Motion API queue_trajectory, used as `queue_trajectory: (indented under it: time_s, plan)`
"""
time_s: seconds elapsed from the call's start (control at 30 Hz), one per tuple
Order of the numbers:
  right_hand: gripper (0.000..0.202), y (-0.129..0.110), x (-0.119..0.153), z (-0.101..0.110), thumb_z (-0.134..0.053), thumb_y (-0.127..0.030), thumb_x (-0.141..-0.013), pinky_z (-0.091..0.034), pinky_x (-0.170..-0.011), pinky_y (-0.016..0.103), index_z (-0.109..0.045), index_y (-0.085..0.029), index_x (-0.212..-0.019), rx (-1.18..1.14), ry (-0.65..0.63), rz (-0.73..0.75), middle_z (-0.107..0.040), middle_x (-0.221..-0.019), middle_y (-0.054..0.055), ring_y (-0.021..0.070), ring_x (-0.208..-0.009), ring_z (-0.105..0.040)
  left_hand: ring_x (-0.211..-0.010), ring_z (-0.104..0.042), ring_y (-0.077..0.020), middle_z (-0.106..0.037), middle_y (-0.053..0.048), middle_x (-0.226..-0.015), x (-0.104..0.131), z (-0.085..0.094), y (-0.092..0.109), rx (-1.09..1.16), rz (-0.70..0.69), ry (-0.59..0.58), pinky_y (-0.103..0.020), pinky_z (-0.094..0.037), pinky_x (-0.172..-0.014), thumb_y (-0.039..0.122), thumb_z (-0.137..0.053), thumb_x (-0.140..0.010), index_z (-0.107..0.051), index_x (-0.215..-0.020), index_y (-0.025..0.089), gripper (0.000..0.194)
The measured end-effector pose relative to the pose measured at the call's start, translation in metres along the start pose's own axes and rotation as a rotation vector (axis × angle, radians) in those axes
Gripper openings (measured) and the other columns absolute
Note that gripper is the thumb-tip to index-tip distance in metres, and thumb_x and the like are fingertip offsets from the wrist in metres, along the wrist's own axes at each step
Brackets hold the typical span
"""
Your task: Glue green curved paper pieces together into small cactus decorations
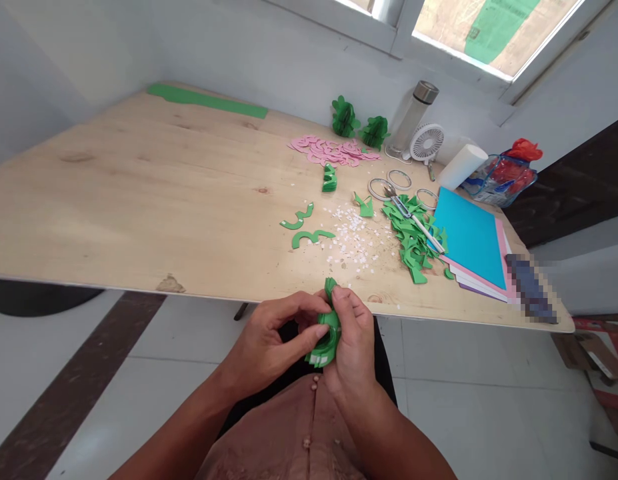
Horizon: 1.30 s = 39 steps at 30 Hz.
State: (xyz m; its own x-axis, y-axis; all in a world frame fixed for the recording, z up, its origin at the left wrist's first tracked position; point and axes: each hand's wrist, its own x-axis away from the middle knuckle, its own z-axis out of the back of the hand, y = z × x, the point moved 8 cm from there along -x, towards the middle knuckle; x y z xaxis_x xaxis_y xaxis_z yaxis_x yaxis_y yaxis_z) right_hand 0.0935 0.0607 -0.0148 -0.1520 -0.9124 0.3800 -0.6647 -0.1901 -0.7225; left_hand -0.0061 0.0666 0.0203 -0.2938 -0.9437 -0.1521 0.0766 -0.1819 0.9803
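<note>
Both hands' fingers (pixel 313 331) pinch a stack of curved green paper pieces (pixel 327 333), its long axis running away from the torso, just off the near edge of the pale wooden worktop (pixel 189 200); no writing is legible.

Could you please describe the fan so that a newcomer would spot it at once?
On the wooden table, near the wall below the window, stands a tall bottle with a metallic lid. The fan is just right of it, white, with a round, slatted face, unlike the plain white roll beyond.
</note>
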Motion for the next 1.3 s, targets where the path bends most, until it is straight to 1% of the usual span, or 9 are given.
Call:
queue_trajectory:
  time_s: [0.17, 0.6, 0.8, 0.97, 1.3]
  plan:
    - [0.024, -0.0001, 0.0003, -0.0003, -0.074, -0.037, -0.069, -0.047, -0.053, 0.022, -0.062, -0.017, -0.065, 0.001, -0.001, -0.008, -0.062, -0.06, -0.003, 0.0097, -0.054, -0.055, -0.066, -0.059, -0.0131, -0.066, -0.001, -0.076, -0.0007, 0.0001, 0.0001, 0.0, 0.002, 0.0, -0.023, -0.048, -0.059, 0.019, -0.06, -0.08, -0.065, -0.092, 0.021, 0.012]
    - [0.021, 0.0002, 0.0006, -0.0008, -0.073, -0.034, -0.073, -0.046, -0.053, 0.022, -0.063, -0.016, -0.067, -0.021, -0.032, -0.006, -0.065, -0.063, -0.002, 0.0093, -0.054, -0.057, -0.068, -0.061, -0.0137, -0.067, -0.001, -0.078, 0.0004, 0.0007, -0.0009, 0.011, 0.012, -0.01, -0.023, -0.049, -0.06, 0.019, -0.06, -0.082, -0.064, -0.093, 0.021, 0.012]
    - [0.02, 0.0018, -0.0004, -0.0018, -0.072, -0.033, -0.074, -0.046, -0.053, 0.021, -0.064, -0.016, -0.067, -0.019, -0.046, -0.013, -0.065, -0.063, -0.002, 0.0092, -0.054, -0.056, -0.069, -0.061, -0.0135, -0.068, -0.001, -0.078, 0.0009, 0.0007, 0.0024, -0.011, -0.022, -0.017, -0.022, -0.048, -0.06, 0.018, -0.06, -0.082, -0.064, -0.093, 0.02, 0.012]
    - [0.019, 0.0037, -0.0019, 0.0025, -0.073, -0.032, -0.073, -0.046, -0.053, 0.022, -0.064, -0.017, -0.066, -0.002, -0.014, -0.018, -0.065, -0.065, -0.002, 0.0092, -0.053, -0.056, -0.073, -0.062, -0.0134, -0.069, -0.001, -0.08, 0.0009, 0.0001, 0.004, -0.054, -0.055, -0.026, -0.022, -0.048, -0.062, 0.017, -0.059, -0.082, -0.064, -0.093, 0.02, 0.012]
    - [0.017, 0.0003, -0.0036, 0.0041, -0.072, -0.031, -0.07, -0.046, -0.053, 0.022, -0.064, -0.017, -0.064, 0.038, 0.032, 0.02, -0.064, -0.064, -0.003, 0.0089, -0.052, -0.055, -0.071, -0.061, -0.0121, -0.069, -0.001, -0.081, 0.0023, -0.0037, 0.0069, -0.048, -0.075, -0.043, -0.021, -0.048, -0.061, 0.015, -0.058, -0.083, -0.063, -0.092, 0.019, 0.011]
